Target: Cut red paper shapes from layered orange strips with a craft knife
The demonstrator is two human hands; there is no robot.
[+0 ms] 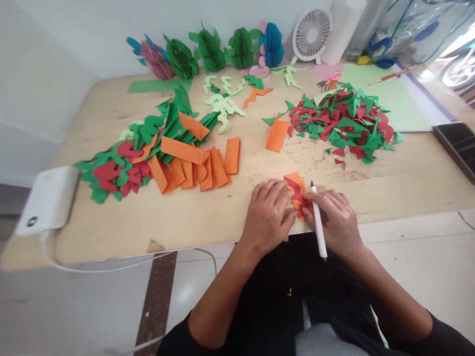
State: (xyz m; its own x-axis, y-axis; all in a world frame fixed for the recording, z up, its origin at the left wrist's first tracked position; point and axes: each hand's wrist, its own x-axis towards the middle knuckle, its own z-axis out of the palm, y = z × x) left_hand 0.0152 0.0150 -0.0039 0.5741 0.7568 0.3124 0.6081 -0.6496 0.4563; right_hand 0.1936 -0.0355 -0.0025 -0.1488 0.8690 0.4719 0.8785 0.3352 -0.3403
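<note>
Near the table's front edge lies an orange paper piece (296, 177) with a red paper shape (293, 186) on top of it. My left hand (269, 210) presses on their left side, fingers bent and close together. My right hand (334, 217) pinches the red shape's right side and also carries a white pen (318, 225), its dark tip pointing away from me. Folded orange papers (185, 170) lie in an overlapping row to the left. Another orange piece (277, 134) rests beyond my hands.
Red and green scraps (345, 118) are heaped at the right, a phone (458, 146) beyond them. Green and red cut-outs (111, 170) lie left, near a white power bank (50, 200). Paper figures (211, 49) and a fan (312, 34) stand at the back.
</note>
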